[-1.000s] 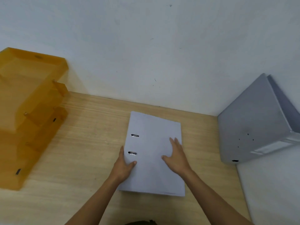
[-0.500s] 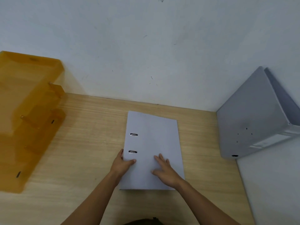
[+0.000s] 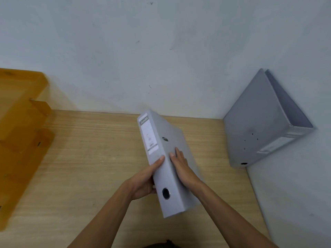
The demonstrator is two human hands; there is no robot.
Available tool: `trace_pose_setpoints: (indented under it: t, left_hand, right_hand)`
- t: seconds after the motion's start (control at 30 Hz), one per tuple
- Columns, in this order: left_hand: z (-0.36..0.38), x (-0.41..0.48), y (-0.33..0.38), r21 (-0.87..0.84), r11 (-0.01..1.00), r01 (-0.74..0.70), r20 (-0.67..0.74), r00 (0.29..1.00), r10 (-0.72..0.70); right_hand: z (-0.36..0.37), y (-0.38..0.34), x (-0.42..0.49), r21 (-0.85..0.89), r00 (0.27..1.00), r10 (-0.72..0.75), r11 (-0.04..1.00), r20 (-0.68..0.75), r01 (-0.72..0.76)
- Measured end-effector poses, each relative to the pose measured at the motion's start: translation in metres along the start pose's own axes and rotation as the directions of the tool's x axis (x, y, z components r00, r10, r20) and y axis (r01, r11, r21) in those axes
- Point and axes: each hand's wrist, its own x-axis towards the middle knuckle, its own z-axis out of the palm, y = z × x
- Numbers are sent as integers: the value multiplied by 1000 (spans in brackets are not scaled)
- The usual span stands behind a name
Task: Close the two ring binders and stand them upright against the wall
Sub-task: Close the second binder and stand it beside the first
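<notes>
The grey lever-arch binder [image 3: 167, 163] is closed and held above the middle of the wooden desk [image 3: 93, 158], tipped onto its long edge with the labelled spine [image 3: 149, 135] turned up and to the left and the finger hole [image 3: 165, 193] toward the person. The left hand [image 3: 145, 181] cups the spine side from below, thumb laid over the spine and its other fingers hidden beneath, so their spread cannot be told. The right hand [image 3: 184, 169] lies flat on the upper cover, fingers together and pressed against it. To do this step well, the two covers probably want squeezing together so they cannot spring apart, then the binder needs turning onto its short bottom edge and setting down square, close enough to the white wall [image 3: 161, 59] to lean without sliding. The second binder [image 3: 258, 127] stands propped in the right corner, its covers gaping at the top. An amber plastic letter tray stack [image 3: 21, 133] sits at the desk's left edge. Half a second ago the binder lay flat on the desk, front cover up, with both hands resting on its near end; it is now lifted and rolled spine-up, and the view has dropped slightly.
</notes>
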Motion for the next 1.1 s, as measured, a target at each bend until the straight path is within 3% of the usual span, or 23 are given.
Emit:
trace_pose_setpoints:
  t: [0.17,0.3,0.43,0.57,0.77,0.97,1.1]
  left_hand:
    - [38,2,10,25,990,-136,94,987,133]
    - [65,9,19,188,942,-279,151,956,253]
    - [99,30,23,369,827,-424,150,905,397]
    - [124,60,9,554,696,-457,140,875,464]
    - [166,92,-10,652,575,-494,224,850,477]
    - [205,119,-23,697,529,-484,263,859,439]
    - [214,134,-40,727,523,-445,214,870,444]
  right_hand:
    - [-34,-4,-20,136,992,-127,983,-7,127]
    - [-70,-12,-37,95,933,-355,928,-67,360]
    - [-112,-1,-48,117,882,-426,884,-199,453]
    - [-139,30,-56,141,855,-403,874,-325,465]
    - [-165,80,-67,175,830,-320,882,-457,437]
    - [-193,125,-76,143,828,-220,931,-515,337]
    - [-198,151,-71,186,840,-170,934,-516,304]
